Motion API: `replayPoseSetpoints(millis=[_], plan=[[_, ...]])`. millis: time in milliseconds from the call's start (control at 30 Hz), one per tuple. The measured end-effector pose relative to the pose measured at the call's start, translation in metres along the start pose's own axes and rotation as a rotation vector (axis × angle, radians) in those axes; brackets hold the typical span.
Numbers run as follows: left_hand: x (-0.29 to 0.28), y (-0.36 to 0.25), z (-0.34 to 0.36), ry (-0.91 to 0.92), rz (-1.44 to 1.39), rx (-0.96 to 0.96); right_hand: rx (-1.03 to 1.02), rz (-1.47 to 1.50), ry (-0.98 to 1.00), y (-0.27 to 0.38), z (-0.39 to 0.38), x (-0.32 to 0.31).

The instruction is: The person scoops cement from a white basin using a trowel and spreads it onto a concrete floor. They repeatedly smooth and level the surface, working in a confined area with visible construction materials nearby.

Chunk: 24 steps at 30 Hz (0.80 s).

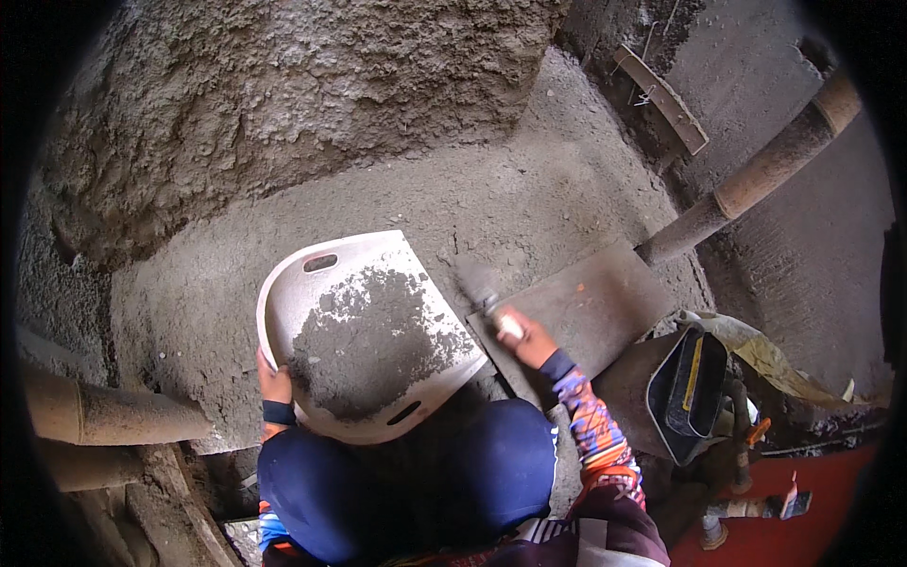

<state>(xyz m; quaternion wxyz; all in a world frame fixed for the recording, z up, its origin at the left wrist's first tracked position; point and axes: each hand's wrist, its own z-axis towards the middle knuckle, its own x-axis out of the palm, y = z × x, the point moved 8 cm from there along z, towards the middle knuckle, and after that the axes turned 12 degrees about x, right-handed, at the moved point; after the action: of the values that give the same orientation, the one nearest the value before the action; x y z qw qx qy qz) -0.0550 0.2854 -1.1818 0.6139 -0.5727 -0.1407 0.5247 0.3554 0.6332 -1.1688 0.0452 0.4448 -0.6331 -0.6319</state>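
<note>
A white plastic scoop-shaped tray [279, 283] with slotted handles rests by my knees, smeared with wet grey mortar [364, 345]. My left hand [274, 380] grips its left rim, the fingers partly hidden by the wall of the tray. To the right of the tray, my right hand [531, 340] is closed round the pale handle of a trowel [480, 285]. The trowel's blade points away from me over the rough grey ledge [529, 217] and is slightly blurred. Its blade is apart from the tray.
A flat board [605, 293] lies right of my right hand, beside a black bucket [685, 397] with a yellow strip inside. Bamboo poles [756, 175] cross at right and a bamboo pole [123, 416] at left. A rough plastered wall [302, 85] rises ahead; a curved strip [661, 99] hangs far right.
</note>
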Motion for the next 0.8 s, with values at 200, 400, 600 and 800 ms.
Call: replayPoseSetpoints(millis=[200, 400, 600, 800], plan=[[0.005, 0.002, 0.0, -0.008, 0.004, -0.007, 0.82, 0.309, -0.238, -0.09, 0.085, -0.053], [0.007, 0.003, -0.002, -0.039, -0.066, -0.075, 0.675, 0.529, -0.1, -0.092, 0.082, -0.015], [0.006, -0.004, 0.001, -0.014, 0.025, -0.009, 0.701, 0.668, 0.043, -0.093, 0.097, -0.018], [0.009, -0.006, 0.002, -0.021, 0.03, 0.006, 0.585, 0.319, -0.095, -0.068, 0.119, -0.012]])
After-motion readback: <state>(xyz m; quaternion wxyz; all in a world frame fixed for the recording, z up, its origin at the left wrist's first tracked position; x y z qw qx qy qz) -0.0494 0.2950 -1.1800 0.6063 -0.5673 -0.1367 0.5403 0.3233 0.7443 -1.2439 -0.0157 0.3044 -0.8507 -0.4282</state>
